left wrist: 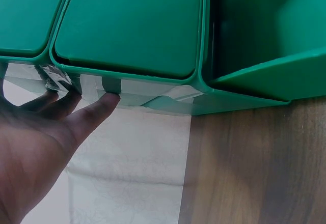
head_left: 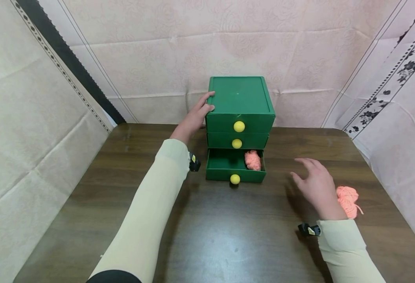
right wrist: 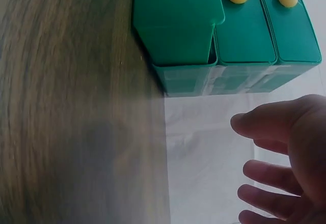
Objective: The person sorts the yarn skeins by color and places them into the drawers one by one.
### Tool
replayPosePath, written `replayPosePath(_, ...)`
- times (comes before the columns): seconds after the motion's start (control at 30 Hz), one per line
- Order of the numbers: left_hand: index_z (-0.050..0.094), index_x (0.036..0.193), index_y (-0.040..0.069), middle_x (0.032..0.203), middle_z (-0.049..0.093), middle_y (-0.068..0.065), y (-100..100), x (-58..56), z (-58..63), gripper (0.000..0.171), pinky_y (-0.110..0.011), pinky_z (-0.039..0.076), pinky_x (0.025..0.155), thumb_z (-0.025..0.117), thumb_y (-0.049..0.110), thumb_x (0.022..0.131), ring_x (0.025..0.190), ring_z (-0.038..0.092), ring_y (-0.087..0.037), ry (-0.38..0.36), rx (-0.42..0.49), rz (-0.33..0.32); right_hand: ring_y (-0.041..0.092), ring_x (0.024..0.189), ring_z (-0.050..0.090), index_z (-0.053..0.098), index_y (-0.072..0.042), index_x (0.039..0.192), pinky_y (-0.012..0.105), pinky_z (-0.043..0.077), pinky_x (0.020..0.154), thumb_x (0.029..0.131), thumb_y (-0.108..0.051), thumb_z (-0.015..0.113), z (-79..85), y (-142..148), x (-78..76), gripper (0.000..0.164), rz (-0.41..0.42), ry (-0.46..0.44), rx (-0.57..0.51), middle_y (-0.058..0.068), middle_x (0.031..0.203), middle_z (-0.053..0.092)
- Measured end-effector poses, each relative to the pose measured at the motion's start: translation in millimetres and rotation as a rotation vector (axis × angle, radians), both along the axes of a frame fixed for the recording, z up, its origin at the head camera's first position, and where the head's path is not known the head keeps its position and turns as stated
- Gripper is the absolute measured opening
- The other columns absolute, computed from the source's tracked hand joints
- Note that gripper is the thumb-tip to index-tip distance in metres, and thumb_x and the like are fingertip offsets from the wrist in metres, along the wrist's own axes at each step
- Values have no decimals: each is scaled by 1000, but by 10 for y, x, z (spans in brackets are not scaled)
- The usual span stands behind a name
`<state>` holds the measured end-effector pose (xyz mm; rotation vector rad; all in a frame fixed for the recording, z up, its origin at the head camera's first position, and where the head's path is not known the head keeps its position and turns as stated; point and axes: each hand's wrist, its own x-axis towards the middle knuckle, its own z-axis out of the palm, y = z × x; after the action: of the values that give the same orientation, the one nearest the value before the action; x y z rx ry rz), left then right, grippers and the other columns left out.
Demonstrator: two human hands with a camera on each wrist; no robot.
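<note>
A green three-drawer unit (head_left: pixel 240 94) with yellow round knobs stands at the back of the table. Its bottom drawer (head_left: pixel 216 175) is pulled out, and a bundle of pink yarn (head_left: pixel 253 160) lies in the drawer's right side. My left hand (head_left: pixel 194 118) rests against the unit's left side, fingertips on the taped wall in the left wrist view. To the right of the unit, my right hand (head_left: pixel 315 186) hovers over the table with fingers spread and nothing held. Beside its wrist lies a second pink yarn bundle (head_left: pixel 347 200), partly hidden by the hand.
The dark brown wooden table (head_left: pixel 207 228) spreads out in front of the unit. A pale patterned cloth (head_left: pixel 228 51) hangs behind it, with more cloth along both sides. A black camera band (head_left: pixel 194 162) sits on the left wrist, another on the right.
</note>
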<state>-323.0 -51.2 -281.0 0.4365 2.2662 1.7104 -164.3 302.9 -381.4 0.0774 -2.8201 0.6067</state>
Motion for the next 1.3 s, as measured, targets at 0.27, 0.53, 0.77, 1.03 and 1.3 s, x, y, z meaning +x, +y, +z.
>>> replayPosePath(0.27,17,154,38,164,4,4,2,12,12,58,-61,35,106,36,31,100,149,16,-26,-8,1,1,49,118,48,58,-4,127,66,40,89,86,-21,70,-30,84,17,46,-30,27,23,29,132,51)
replayPosePath(0.53,18,153,39,164,5,5,-5,2,-14,57,-61,35,106,37,32,99,148,16,-27,3,-7,4,52,120,43,55,0,129,68,36,94,87,-19,68,-31,181,51,48,-59,-23,24,32,134,47)
replayPosePath(0.77,19,153,40,164,5,5,-2,5,-14,57,-62,33,107,38,33,99,149,15,-27,1,1,5,53,119,43,54,2,128,67,34,96,86,-19,68,-43,263,81,49,-89,-39,40,34,133,48)
replayPosePath(1.03,19,153,39,164,3,5,-5,2,-15,57,-62,34,106,37,33,100,149,14,-27,5,4,-2,55,119,41,54,1,128,66,33,95,86,-21,67,-29,348,112,49,-125,-37,76,34,131,48)
replayPosePath(1.3,19,153,38,164,3,5,-11,8,-9,56,-62,35,105,36,32,100,149,13,-27,8,-5,-1,57,117,40,55,0,127,68,33,90,86,-24,67,-38,409,134,49,-165,-56,99,34,131,48)
